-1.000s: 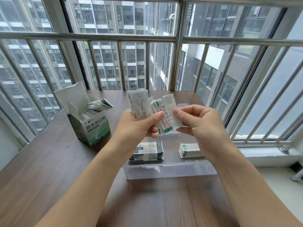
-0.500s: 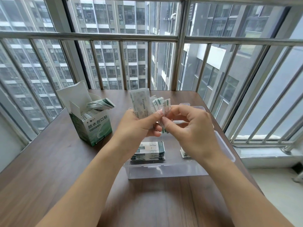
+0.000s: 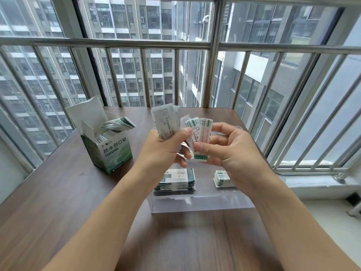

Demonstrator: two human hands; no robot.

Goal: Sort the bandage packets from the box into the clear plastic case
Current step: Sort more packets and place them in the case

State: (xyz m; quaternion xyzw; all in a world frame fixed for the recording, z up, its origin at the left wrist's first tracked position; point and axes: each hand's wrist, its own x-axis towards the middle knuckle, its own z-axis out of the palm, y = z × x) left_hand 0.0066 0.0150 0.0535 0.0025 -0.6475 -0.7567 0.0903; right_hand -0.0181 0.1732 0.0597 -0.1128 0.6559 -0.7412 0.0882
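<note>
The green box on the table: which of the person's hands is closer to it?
Left. The left hand holds packets just beside the green box, on the box's right as seen here. The right hand is farther off, over the clear case, beyond the left hand.

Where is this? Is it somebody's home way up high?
Probably a high-up flat's enclosed balcony: tall apartment blocks fill the window, metal safety bars cross it, and a wooden table stands right against it.

The right hand (image 3: pixel 230 147) covers part of the small stack (image 3: pixel 222 178) in the case (image 3: pixel 195 206). Print on the held packets (image 3: pixel 197 133) is too small to read. Both forearms run off the bottom edge.
</note>
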